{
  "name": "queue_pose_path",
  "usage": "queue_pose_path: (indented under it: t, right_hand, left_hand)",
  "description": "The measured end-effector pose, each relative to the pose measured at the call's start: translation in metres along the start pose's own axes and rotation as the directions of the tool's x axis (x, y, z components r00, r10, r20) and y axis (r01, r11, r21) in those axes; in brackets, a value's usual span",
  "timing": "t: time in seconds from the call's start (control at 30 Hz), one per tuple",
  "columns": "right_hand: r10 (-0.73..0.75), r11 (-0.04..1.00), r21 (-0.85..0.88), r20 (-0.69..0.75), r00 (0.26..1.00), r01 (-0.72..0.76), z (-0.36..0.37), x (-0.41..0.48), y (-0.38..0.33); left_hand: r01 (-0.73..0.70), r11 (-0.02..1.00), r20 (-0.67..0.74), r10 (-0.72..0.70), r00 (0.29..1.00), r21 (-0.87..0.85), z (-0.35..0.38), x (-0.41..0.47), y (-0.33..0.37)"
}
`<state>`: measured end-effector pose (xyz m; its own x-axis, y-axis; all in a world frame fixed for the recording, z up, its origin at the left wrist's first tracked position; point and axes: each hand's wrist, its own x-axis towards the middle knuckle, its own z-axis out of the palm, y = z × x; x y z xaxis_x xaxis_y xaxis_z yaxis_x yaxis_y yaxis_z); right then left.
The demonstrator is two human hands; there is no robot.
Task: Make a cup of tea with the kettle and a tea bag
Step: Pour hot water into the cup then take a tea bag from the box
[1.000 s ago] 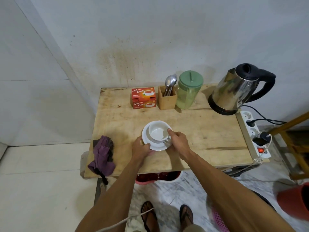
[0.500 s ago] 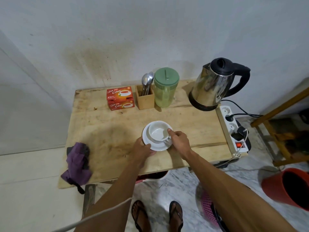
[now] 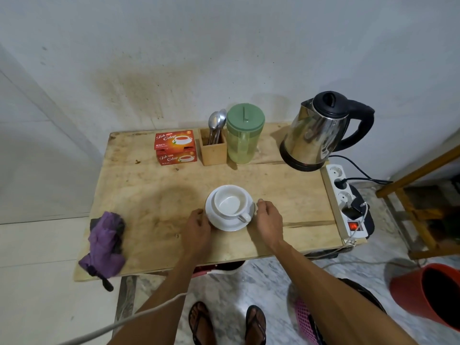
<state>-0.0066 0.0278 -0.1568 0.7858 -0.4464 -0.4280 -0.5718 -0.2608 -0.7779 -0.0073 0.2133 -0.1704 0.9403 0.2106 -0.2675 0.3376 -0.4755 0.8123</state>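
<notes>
A white cup (image 3: 231, 202) stands empty on a white saucer (image 3: 225, 224) in the middle of the wooden table (image 3: 149, 190), its handle turned towards me. My left hand (image 3: 197, 230) rests at the saucer's left rim with loosely curled fingers. At the right rim lies my right hand (image 3: 269, 220), off the cup and holding nothing. A steel kettle (image 3: 315, 131) with a black lid and handle sits on its base at the back right. Along the back edge stands a red tea box (image 3: 175, 148).
A wooden holder (image 3: 214, 151) with spoons (image 3: 217, 120) and a green lidded jug (image 3: 245, 135) stand between tea box and kettle. A purple folded umbrella (image 3: 105, 242) lies front left. A power strip (image 3: 347, 202) lines the right edge. A red bucket (image 3: 428, 295) is on the floor.
My right hand has come off the cup's handle and drawn back to the saucer's right rim. My left hand has slid off the saucer. The view has shifted right.
</notes>
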Motion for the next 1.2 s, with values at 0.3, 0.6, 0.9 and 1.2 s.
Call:
queue_pose_path:
  t: [0.3,0.6,0.9,1.2]
  right_hand:
    - [-0.447,0.617,-0.701,0.061,0.892,0.357,-0.002,0.025,0.048]
    - [-0.444,0.516,-0.751,0.176,0.879,0.411,0.001,0.039,0.069]
    - [-0.452,0.517,-0.749,0.172,0.875,0.414,0.002,0.039,0.072]
    - [-0.464,0.511,-0.753,0.165,0.87,0.415,0.002,0.039,0.072]
  left_hand:
    - [-0.165,0.777,-0.046,0.243,0.969,0.608,0.008,0.012,-0.042]
    - [-0.161,0.672,0.037,0.195,0.98,0.723,0.023,0.013,-0.058]
    - [-0.146,0.677,0.035,0.175,0.984,0.721,0.024,0.013,-0.057]
    - [-0.144,0.661,0.03,0.181,0.983,0.737,0.024,0.013,-0.056]
